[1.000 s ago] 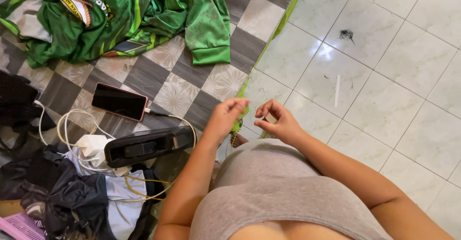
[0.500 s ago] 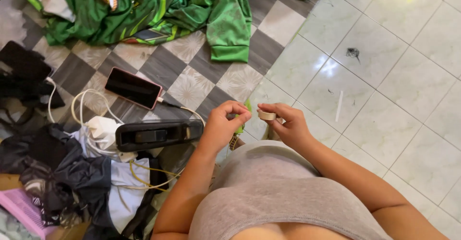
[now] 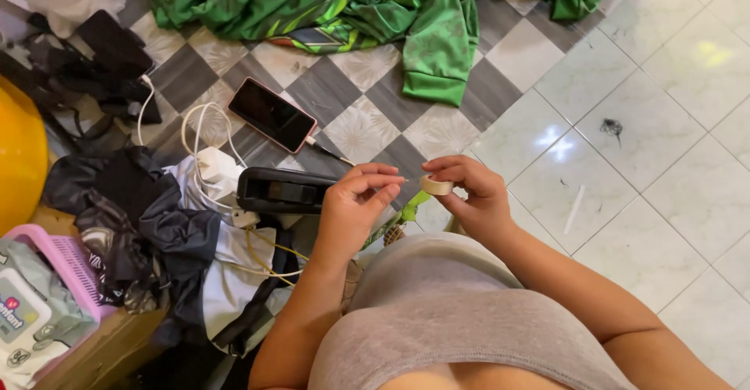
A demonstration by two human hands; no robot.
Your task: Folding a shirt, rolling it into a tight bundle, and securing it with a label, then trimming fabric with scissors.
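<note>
The right hand (image 3: pixel 476 195) pinches a small round roll of pale beige tape (image 3: pixel 436 186) between thumb and fingers. The left hand (image 3: pixel 355 203), just beside it, has its fingertips (image 3: pixel 394 179) pressed together close to the roll. Beyond the left hand a black rectangular plastic device (image 3: pixel 285 191) lies on the checked grey-and-white floor tiles (image 3: pixel 363 128), with a dark smartphone (image 3: pixel 271 114) and white charger cable (image 3: pixel 199 136) farther out. A crumpled green fabric garment (image 3: pixel 375 15) lies well beyond both hands.

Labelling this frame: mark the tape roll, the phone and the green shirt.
tape roll (image 3: pixel 435 186), head view, on the roll's outer side, between the right hand's fingers.
phone (image 3: pixel 271 114), head view, middle of its dark screen.
green shirt (image 3: pixel 437 42), head view, on the sleeve lying on the checkered floor.
</note>
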